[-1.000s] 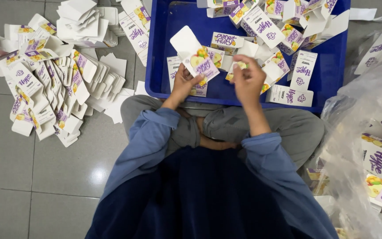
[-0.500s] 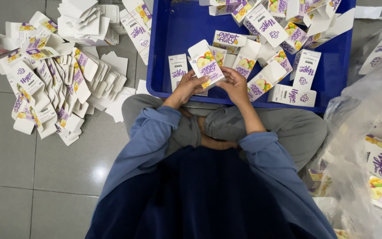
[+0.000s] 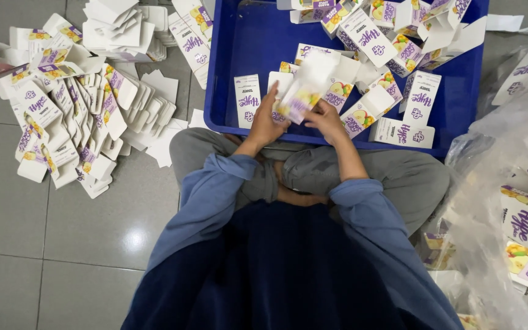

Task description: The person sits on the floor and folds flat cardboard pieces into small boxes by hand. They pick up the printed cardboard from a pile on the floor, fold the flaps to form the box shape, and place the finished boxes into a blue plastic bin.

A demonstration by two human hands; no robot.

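Sitting cross-legged on the tile floor (image 3: pixel 44 214), both forearms reaching forward over my knees, sleeves pushed up. My left hand (image 3: pixel 265 122) is cupped, fingers curled round the lower left side of a small white carton (image 3: pixel 304 91), thumb up along its edge. My right hand (image 3: pixel 325 116) pinches the carton's lower right corner, fingers bunched close together. So both hands are closed on the same carton, held just above the near edge of the blue crate (image 3: pixel 233 49). Carton is motion-blurred: white card with purple print and a yellow-green fruit picture near the bottom; top flap looks open but I can't tell for sure. Long axis runs from lower left to upper right, tilted, upper end pointing away from me into the crate. Crate holds more cartons of the same kind (image 3: pixel 398 55), lying flat and jumbled, mostly on its right half. To my left on the floor there's a spread pile of flattened cartons (image 3: pixel 74 116). On my right, a clear plastic bag (image 3: pixel 508 183) with more of the same cartons inside.
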